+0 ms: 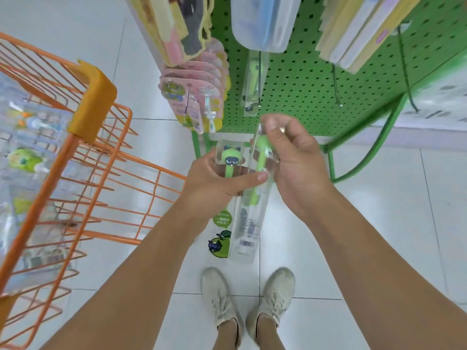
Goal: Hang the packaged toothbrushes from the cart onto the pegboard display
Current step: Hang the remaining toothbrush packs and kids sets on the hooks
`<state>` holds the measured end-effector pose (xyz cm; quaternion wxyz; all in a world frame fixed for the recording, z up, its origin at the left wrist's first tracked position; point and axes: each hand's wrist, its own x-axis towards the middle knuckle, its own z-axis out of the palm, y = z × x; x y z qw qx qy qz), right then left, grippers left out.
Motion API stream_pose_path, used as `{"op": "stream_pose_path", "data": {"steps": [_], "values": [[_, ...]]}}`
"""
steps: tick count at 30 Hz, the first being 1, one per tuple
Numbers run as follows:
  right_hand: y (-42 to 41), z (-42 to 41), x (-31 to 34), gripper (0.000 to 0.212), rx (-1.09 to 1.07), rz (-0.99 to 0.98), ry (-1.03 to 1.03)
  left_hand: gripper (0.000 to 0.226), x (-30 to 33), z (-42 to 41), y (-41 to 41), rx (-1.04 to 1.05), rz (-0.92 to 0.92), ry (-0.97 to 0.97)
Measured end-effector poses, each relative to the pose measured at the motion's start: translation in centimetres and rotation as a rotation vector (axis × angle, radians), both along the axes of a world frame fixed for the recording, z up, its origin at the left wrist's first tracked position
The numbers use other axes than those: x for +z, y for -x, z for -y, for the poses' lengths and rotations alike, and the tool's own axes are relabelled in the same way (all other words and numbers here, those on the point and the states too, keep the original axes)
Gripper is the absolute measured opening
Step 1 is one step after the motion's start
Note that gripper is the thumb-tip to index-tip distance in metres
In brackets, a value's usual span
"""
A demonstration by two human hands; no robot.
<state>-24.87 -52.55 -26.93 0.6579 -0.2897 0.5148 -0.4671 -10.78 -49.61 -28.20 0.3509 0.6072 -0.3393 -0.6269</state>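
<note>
The person stands before a green perforated metal pegboard display (298,79), with an orange wire shopping cart (83,157) at the left side. The left hand (214,188) grips a clear plastic toothbrush package with a green cartoon-cat brush (228,160), the thumb lying across its front and reaching the second pack. The right hand (293,160) pinches the top of a second clear toothbrush package with a green handle and a barcode label (249,218), fingers curled round its upper end; this pack hangs down, slightly tilted, in front of the first. Both packs are held just below the lower edge of the pegboard, above the white tiled floor (379,223).

On the board hangs another clear package with a green brush (252,82), on a metal hook. To its left hang pink cartoon-frog blister cards (194,97). More clear packages (27,147) lie in the cart. Two pale sneakers (219,296) show at the bottom.
</note>
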Motion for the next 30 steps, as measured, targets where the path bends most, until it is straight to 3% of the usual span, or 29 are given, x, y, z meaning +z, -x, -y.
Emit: {"op": "stream_pose_path", "data": {"steps": [2, 5, 7, 9, 11, 13, 15, 19, 24, 27, 30], "values": [[0.9, 0.4, 0.0, 0.022, 0.007, 0.018, -0.025, 0.057, -0.1, 0.3, -0.1, -0.031, -0.051, -0.042], [3.0, 1.2, -0.2, 0.045, 0.137, 0.279, -0.134, 0.064, -0.5, 1.1, -0.3, -0.128, -0.197, -0.151], [3.8, 1.4, -0.6, 0.041, 0.272, 0.343, -0.132, 0.069, -0.5, 1.8, -0.1, -0.147, -0.271, -0.213], [4.2, 1.8, -1.0, 0.04, 0.277, 0.253, -0.106, 0.076, -0.4, 2.3, 0.4, -0.101, -0.218, -0.201], [4.1, 2.3, -1.0, 0.05, 0.166, 0.139, -0.094, 0.069, -0.2, 2.5, 0.8, 0.024, -0.1, -0.09], [3.7, 2.5, -0.9, 0.044, 0.048, -0.007, -0.059, 0.06, -0.1, 2.6, 1.0, 0.103, -0.024, 0.035], [2.7, 2.2, -0.8, 0.042, -0.059, -0.178, -0.005, 0.05, -0.1, 2.7, 1.1, 0.093, 0.002, 0.121], [0.0, 0.9, -1.3, 0.045, -0.167, -0.393, 0.045, 0.058, -1.3, 2.4, 1.7, 0.058, 0.12, 0.223], [0.3, 1.2, -1.5, 0.055, -0.053, -0.328, -0.057, 0.055, -2.4, 2.8, 0.3, 0.049, 0.009, 0.118], [1.0, 1.7, -1.2, 0.05, 0.017, -0.233, -0.064, 0.062, -2.7, 3.7, -0.8, 0.01, 0.019, 0.062], [0.9, 2.2, -1.1, 0.047, 0.011, -0.24, -0.059, 0.056, -2.8, 4.6, -1.0, 0.009, 0.014, 0.046]]}}
